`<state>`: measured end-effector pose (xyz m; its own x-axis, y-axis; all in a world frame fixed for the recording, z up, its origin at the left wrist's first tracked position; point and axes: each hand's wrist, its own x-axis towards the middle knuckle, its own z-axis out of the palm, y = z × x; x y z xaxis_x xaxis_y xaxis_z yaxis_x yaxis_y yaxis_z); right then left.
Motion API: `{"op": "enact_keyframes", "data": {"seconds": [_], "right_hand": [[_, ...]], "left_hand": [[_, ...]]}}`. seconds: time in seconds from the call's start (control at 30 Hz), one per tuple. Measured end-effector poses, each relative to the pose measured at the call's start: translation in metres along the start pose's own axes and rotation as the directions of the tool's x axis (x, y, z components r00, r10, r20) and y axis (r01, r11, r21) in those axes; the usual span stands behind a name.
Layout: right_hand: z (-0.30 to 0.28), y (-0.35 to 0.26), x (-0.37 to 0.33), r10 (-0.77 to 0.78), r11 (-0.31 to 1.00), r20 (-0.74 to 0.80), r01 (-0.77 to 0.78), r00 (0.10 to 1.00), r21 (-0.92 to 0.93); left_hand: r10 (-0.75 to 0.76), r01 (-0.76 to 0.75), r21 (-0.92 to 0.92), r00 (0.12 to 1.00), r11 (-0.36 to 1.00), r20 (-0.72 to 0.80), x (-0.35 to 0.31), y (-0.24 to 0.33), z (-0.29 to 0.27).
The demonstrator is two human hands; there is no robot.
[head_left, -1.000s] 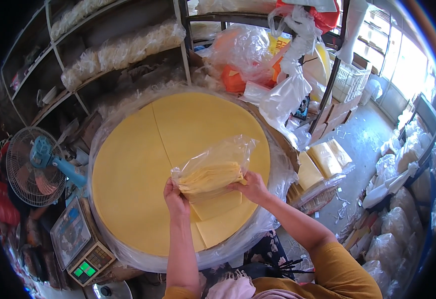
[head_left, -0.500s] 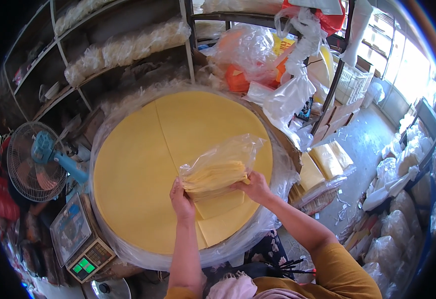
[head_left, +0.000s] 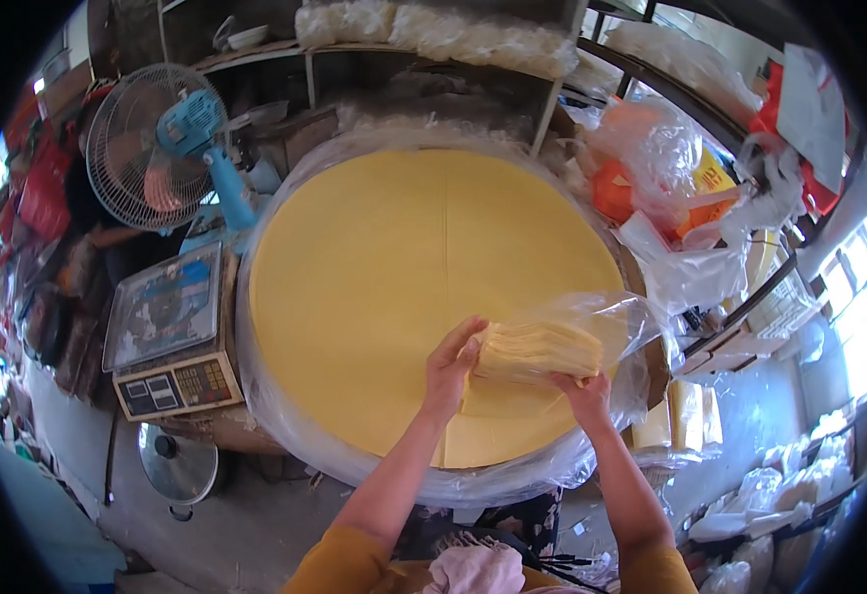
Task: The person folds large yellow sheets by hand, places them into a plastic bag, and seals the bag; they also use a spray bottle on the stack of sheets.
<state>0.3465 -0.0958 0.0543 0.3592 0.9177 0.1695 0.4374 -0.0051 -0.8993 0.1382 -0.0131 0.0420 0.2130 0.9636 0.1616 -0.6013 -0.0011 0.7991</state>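
A stack of thin, folded yellow sheets (head_left: 542,351) lies partly inside a clear plastic bag (head_left: 619,315), held slightly tilted between both my hands. At its left end, my left hand (head_left: 453,361) is closed, with the thumb on top. My right hand (head_left: 587,398) pinches the stack's lower right edge. Loose plastic spreads past the stack to the right. Below all this sits a wide round pile of yellow sheets (head_left: 354,297), creased down its middle. A smaller folded yellow piece (head_left: 508,404) shows on it beneath the held stack.
At the left stand a digital scale (head_left: 171,327) and a blue fan (head_left: 191,134). A lidded pot (head_left: 178,463) is on the floor. Plastic sheeting (head_left: 305,450) rings the round pile. Crumpled bags (head_left: 651,168) crowd the back right; more yellow packs (head_left: 686,416) lie at right.
The view has swung left, bringing the scale and pot further in. My hands have carried the bagged stack rightward over the round pile. The scale's display looked green before and now appears dark.
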Motion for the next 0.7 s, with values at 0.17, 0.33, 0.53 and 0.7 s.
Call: {"op": "enact_keyframes", "data": {"seconds": [0.17,0.33,0.53,0.7], "right_hand": [[0.008,-0.018,-0.005,0.001,0.996,-0.022,0.001,1.000,0.091],[0.008,-0.002,-0.003,-0.092,0.996,-0.022,0.093,0.995,0.001],[0.004,0.003,-0.003,-0.015,0.954,-0.066,0.034,0.998,0.298],[0.001,0.014,0.002,-0.062,0.985,-0.088,0.076,0.994,0.157]], "left_hand": [[0.161,-0.195,0.158,0.965,0.968,0.206,-0.009,-0.001,0.012],[0.184,-0.236,0.266,0.961,0.935,0.207,-0.008,-0.017,0.003],[0.078,-0.123,0.249,0.980,0.961,0.184,-0.009,-0.008,0.002],[0.030,-0.038,0.027,0.968,0.999,0.247,-0.002,0.015,0.013]]}}
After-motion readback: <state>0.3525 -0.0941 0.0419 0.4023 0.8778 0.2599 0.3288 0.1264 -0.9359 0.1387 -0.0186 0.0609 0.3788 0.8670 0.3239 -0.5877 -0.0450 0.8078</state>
